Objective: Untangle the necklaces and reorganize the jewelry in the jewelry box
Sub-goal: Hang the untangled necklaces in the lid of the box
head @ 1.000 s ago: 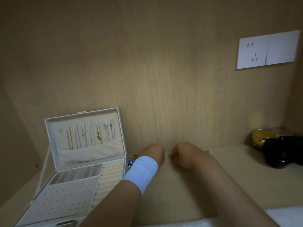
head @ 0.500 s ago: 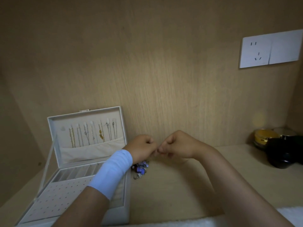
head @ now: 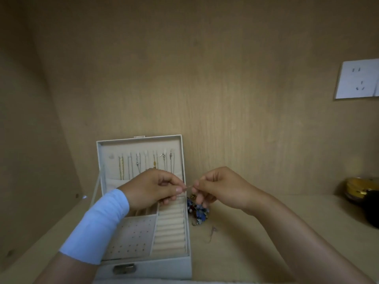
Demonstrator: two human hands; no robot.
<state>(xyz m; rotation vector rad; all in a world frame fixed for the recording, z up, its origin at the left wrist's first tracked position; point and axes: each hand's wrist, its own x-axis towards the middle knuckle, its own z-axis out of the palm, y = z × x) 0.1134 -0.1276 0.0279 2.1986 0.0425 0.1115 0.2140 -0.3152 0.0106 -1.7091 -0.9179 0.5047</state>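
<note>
A white jewelry box (head: 143, 269) stands open on the desk, with several necklaces (head: 139, 165) hanging inside its upright lid. My left hand (head: 153, 187), above a white wristband, and my right hand (head: 217, 187) are raised over the box's right edge. Between them they pinch a short stretch of thin chain (head: 188, 187), thumb and finger on each side. A tangled clump of blue and dark beaded jewelry (head: 198, 212) lies on the desk just right of the box, under my right hand. A thin loose chain (head: 212, 232) trails in front of it.
The box's tray has a pad with holes for earrings (head: 131, 236) and ring rolls (head: 170, 228). At the far right stand a gold tin (head: 359, 187) and a black jar (head: 372, 210). A wall socket (head: 356, 82) is on the back panel.
Both hands have lifted off the desk and come together, now pinching a thin chain between them. The view has shifted, so the box sits nearer the middle.
</note>
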